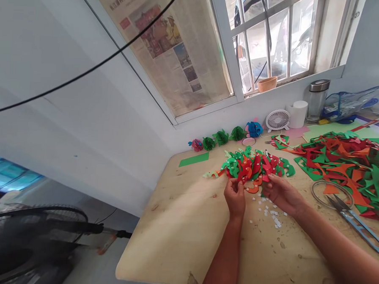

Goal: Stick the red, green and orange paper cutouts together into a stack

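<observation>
Landmark for all places: the pile (255,162), a heap of red, green and orange paper cut-outs on my table (169,217), many dotted with little white squares.

Grip, right: my right hand (280,192) is at the pile's near right edge, thumb and fingers pinching a red piece (266,166) that stands up against the heap and bears white spots.

Grip, left: my left hand (235,196) is at the pile's near edge, thumb and fingertips drawn close by a red cut-out (243,173); whether they pinch it I cannot tell.

Near side of pile: loose white squares (274,215), scattered, some overlapping.

Right of pile: a broad heap of offcuts (347,169), same colours. Right and nearer me: a ring (313,192) lying flat, and scissors (359,226), blades apart, tips reaching over the ring.

Left of pile: a green strip (194,159), flat.

Beyond pile: a row of folded paper ornaments (222,137), pink, green and blue, near the wall. Beyond and to the right: a small white fan (277,120), a lidded jar (318,100) and a clear bag (353,102) with blue trim. Beyond these, above the pile: a bowl (267,84) on the window ledge.
</observation>
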Demonstrator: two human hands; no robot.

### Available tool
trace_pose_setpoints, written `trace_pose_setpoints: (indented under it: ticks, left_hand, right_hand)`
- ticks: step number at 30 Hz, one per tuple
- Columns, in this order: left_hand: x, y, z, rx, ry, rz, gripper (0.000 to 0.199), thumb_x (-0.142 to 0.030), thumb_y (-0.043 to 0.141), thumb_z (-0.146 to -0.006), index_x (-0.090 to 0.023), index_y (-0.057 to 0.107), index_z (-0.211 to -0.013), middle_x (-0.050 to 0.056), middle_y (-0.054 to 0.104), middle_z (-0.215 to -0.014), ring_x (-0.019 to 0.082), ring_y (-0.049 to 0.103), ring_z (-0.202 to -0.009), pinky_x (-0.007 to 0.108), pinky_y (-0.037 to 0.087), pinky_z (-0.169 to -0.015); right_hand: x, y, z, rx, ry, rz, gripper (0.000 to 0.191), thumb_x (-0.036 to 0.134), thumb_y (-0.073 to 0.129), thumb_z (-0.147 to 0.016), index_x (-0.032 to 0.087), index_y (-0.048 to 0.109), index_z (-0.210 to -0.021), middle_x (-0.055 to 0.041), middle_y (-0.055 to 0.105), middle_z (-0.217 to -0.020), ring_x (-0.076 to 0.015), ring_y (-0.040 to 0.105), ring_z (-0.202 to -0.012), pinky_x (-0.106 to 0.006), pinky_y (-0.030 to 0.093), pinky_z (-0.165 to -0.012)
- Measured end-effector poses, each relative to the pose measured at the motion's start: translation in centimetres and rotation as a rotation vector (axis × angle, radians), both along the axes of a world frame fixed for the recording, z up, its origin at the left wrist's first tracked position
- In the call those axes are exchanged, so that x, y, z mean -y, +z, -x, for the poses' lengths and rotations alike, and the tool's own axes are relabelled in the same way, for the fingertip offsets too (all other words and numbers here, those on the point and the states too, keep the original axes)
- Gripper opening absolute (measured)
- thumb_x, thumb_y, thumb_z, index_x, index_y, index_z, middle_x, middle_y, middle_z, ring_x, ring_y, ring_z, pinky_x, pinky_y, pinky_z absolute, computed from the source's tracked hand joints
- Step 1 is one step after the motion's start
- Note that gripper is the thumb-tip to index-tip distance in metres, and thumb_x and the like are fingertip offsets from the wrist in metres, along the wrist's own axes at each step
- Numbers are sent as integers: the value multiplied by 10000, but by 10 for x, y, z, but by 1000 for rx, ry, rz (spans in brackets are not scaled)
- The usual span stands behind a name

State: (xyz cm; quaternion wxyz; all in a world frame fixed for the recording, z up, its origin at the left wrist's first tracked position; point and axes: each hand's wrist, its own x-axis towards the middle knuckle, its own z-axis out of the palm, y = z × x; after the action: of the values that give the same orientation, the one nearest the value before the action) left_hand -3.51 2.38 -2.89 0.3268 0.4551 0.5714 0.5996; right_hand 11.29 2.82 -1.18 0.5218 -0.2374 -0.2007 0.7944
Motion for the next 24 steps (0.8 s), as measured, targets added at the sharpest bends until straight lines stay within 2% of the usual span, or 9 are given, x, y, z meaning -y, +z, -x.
trace_pose_setpoints:
  ticks: [7,11,15,24]
  left_hand:
    - [8,-6,-6,-140,43,-136,131,-272,479,-807,-154,537,-811,17,599,-677,117,578,-586,222,453,-574]
    - [9,-9,-9,-174,47,-164,142,-286,458,-833,-162,527,-838,25,610,-714,114,577,-600,221,454,-589]
    - [10,-10,-10,-187,54,-157,151,-297,457,-844,-166,531,-851,17,597,-695,112,568,-592,220,453,-598]
    - [11,-10,-9,-231,78,-205,126,-263,478,-831,-164,555,-850,24,605,-722,111,569,-625,215,461,-615]
  right_hand:
    - [3,2,-4,-135,73,-84,199,278,626,-783,184,572,-616,30,449,-549,-89,430,-557,-239,439,-564]
    - [1,-2,-2,-65,74,-95,142,262,641,-776,188,597,-664,24,502,-585,-92,459,-571,-242,449,-578]
    - [0,-6,-1,-13,81,-100,51,235,671,-753,197,638,-760,8,599,-700,-93,511,-622,-235,451,-606]
    - [-1,-13,0,117,99,-144,79,262,673,-752,211,663,-812,-6,640,-764,-121,554,-683,-261,446,-649]
